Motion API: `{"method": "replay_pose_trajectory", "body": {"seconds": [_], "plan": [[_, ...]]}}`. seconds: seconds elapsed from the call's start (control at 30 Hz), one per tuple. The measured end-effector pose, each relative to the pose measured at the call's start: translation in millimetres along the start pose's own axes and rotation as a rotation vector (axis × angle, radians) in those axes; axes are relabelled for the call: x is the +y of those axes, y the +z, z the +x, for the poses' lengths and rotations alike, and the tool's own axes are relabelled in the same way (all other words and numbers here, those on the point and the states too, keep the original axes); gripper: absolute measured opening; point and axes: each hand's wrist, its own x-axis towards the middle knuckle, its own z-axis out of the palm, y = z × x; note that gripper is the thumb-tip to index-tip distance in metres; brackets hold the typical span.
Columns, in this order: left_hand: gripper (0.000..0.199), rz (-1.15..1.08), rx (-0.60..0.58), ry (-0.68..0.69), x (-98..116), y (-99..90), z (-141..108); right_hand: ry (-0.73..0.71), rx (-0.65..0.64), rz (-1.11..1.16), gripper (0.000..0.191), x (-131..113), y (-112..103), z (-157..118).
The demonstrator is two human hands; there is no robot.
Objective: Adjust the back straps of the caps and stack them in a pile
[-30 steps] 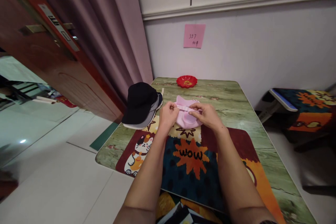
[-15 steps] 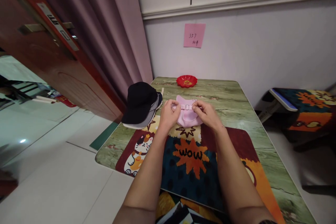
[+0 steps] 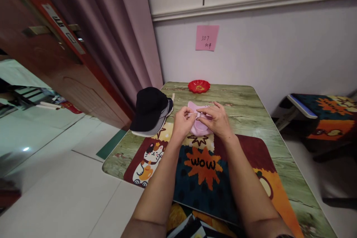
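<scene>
A pink baseball cap (image 3: 200,129) rests on the table, at the back edge of the printed mat, with its strap side toward me. My left hand (image 3: 182,121) pinches the cap's strap from the left. The fingers of my right hand (image 3: 216,119) are closed on the strap's small buckle (image 3: 198,114) from the right. Both hands cover parts of the cap's sides. To the left of my left hand, a black cap (image 3: 150,106) sits on top of a stack with grey and other caps under it.
A red scalloped dish (image 3: 199,86) stands near the wall end of the green wood-patterned table (image 3: 240,100). The colourful mat (image 3: 203,193) lies under my forearms. A pink note (image 3: 207,38) is stuck to the wall. On the left are a curtain (image 3: 125,37) and a brown door (image 3: 80,89).
My right hand has moved left along the strap to the buckle, and its fingers now cover more of the cap. My left hand has shifted slightly right, still pinching the strap.
</scene>
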Motion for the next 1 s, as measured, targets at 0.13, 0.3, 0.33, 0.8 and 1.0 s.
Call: {"method": "replay_pose_trajectory", "body": {"seconds": [0.13,0.3,0.33,0.8,1.0], "plan": [[0.028,-0.241,-0.086,-0.186,-1,3.3,-3,-0.044,0.029,-0.018,0.018,0,2,-1],[0.022,-0.16,-0.053,-0.208,-4,4.5,-2,-0.06,0.004,-0.019,0.015,0,4,-1],[0.018,-0.105,-0.036,-0.185,-5,5.3,-1,-0.053,0.002,-0.026,0.014,-1,5,-1],[0.011,0.196,0.089,0.081,-15,8.9,-1,0.031,0.076,-0.007,0.01,-8,10,-2],[0.019,0.04,0.004,0.029,-12,1.1,3,0.057,-0.022,0.02,0.016,0,1,-2]]}}
